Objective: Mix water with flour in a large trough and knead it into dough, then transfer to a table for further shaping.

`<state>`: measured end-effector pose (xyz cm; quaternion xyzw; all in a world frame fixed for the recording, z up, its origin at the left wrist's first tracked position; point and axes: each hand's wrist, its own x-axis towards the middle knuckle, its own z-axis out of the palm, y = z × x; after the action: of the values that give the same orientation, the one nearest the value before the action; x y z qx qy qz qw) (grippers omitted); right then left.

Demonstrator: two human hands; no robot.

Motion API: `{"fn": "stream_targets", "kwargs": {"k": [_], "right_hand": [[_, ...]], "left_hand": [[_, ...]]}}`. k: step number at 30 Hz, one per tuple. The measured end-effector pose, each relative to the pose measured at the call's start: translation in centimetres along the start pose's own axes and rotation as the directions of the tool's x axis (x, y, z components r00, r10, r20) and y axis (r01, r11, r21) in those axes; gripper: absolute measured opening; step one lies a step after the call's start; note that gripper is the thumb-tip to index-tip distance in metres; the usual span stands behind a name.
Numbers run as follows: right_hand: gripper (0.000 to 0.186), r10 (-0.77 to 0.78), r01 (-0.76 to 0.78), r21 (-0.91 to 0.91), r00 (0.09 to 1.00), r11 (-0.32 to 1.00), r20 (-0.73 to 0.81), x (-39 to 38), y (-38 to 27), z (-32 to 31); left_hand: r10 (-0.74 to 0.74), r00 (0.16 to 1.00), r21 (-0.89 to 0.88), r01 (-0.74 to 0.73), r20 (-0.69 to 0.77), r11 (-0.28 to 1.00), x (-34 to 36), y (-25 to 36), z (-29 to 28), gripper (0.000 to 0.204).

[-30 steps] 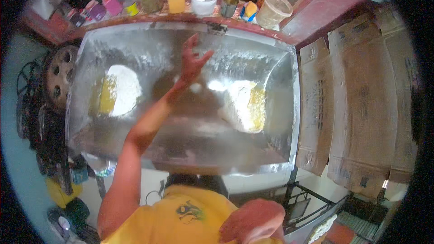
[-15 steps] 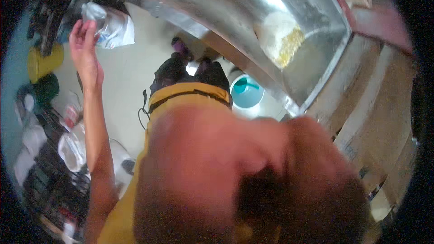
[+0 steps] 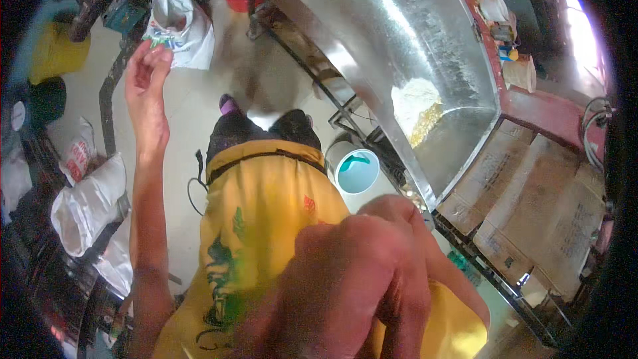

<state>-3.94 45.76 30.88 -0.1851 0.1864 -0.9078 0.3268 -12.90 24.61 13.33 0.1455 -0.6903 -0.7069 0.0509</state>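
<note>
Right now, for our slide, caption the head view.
Left hand near an open white sack; white powder in a metal trough.

Open-mouthed white plastic sack point(image 3: 191, 40) on the pale floor point(image 3: 189, 103)
Its creased rim gapes around a shaded inside; green and blue print marks the crumpled front, and one lower corner spreads outward.

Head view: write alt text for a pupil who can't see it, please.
A person's left hand, loosely curled, is held out by an open white sack, contact unclear. A metal trough with white powder stands at upper right.
</note>
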Motion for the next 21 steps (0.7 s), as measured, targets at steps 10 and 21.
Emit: {"fn": "stream_targets", "kwargs": {"k": [10, 21], "right_hand": [[0.030, 0.108, -0.108, 0.069, 0.994, 0.992, 0.007, 12.0, 1.1, -2.2], [0.024, 0.126, -0.146, 0.111, 0.977, 0.983, 0.170, 17.3, -4.2, -5.8]], "left_hand": [[-0.021, 1.000, 0.053, 0.022, -0.018, 0.998, 9.4, 0.6, -7.0, 0.056], [0.091, 0.996, 0.082, -0.091, 0.003, 0.992, 16.6, 0.2, -2.6, 0.052]]}}
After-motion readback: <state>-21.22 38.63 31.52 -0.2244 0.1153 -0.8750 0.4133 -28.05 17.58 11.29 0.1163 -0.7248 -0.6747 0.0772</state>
